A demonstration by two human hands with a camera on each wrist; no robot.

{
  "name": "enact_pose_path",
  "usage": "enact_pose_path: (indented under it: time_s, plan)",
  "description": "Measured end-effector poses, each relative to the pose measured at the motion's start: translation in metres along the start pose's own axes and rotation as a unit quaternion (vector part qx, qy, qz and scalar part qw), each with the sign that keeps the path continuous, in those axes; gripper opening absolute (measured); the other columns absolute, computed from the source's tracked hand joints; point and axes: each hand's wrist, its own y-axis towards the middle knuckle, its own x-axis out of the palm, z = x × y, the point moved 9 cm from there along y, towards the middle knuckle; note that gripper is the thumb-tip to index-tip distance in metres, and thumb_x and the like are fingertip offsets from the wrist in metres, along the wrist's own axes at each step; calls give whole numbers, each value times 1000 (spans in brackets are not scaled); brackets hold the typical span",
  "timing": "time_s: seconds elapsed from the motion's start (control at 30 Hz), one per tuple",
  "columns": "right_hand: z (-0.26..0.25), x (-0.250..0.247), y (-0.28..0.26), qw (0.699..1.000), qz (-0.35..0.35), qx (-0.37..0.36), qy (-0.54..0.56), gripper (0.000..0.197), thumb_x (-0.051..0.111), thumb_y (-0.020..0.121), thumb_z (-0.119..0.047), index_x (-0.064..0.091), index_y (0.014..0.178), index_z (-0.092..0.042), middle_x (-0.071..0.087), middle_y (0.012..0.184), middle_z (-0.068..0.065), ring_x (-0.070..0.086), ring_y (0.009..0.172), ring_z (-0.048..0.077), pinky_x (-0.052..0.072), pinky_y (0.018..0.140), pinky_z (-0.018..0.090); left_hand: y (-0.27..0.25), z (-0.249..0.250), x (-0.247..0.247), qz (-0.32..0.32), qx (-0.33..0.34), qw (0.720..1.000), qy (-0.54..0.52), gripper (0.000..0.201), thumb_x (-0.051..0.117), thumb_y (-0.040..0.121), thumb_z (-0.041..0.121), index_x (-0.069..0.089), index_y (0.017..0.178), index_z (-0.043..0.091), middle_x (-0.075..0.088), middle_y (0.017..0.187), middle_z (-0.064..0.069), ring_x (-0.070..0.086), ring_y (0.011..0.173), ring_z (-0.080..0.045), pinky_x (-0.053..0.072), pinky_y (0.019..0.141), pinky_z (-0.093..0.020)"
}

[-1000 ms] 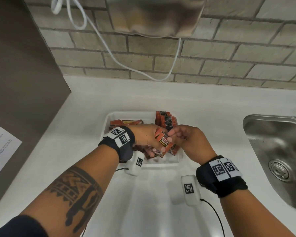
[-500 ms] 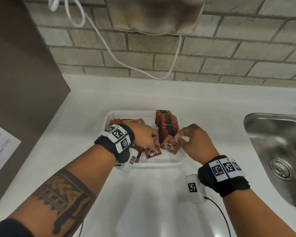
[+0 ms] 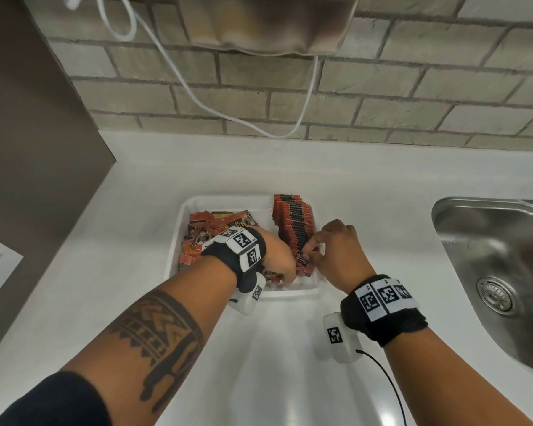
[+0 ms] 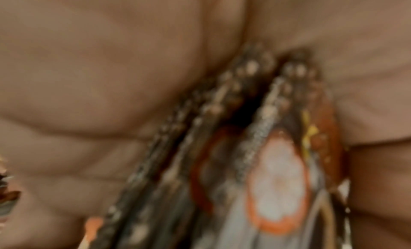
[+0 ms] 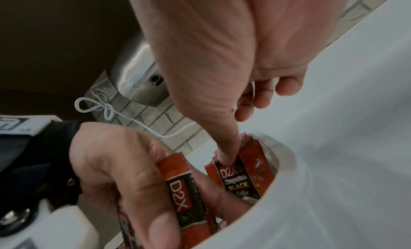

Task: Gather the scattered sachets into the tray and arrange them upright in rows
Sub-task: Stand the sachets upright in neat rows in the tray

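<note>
Sachet placement at the near end of the upright row on the right side of the white tray, which sits on the counter beside a steel sink. The right hand pinches the top of this sachet, thumb tip pressed on its front face, other fingers curled above. The left hand grips a small bunch of sachets, fingers wrapped closed around them, low in the tray's near part. Loose sachets lie flat and jumbled along the tray's left side. Likely faults: the leaning row may topple toward the near wall if the thumb lifts before the sachet stands firm; the bunch may fan out and slip if the grip loosens. Legible print in the right wrist view: "D2X", "BLACK", "Coffee".
</note>
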Motion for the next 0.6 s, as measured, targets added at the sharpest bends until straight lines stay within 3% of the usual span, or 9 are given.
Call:
enact_pose_path:
  time_s: [0.33, 0.6]
  plan:
    - [-2, -3, 1, 999, 13, -21, 36, 17, 80, 80, -18, 75, 95, -25, 55, 108, 1, 46, 106, 23, 42, 86, 31, 6, -1, 2, -9, -7, 1000, 6, 26, 67, 88, 40, 67, 75, 17, 64, 78, 0, 57, 76, -21, 48, 78, -34]
    - [0, -14, 3, 997, 43, -32, 63, 12, 75, 85, -17, 74, 94, -26, 53, 100, -5, 49, 102, 18, 34, 84, 24, 5, 2, 2, -11, 9, 1000, -6, 23, 67, 89, 34, 66, 74, 17, 64, 76, 1, 56, 71, -19, 48, 76, -33]
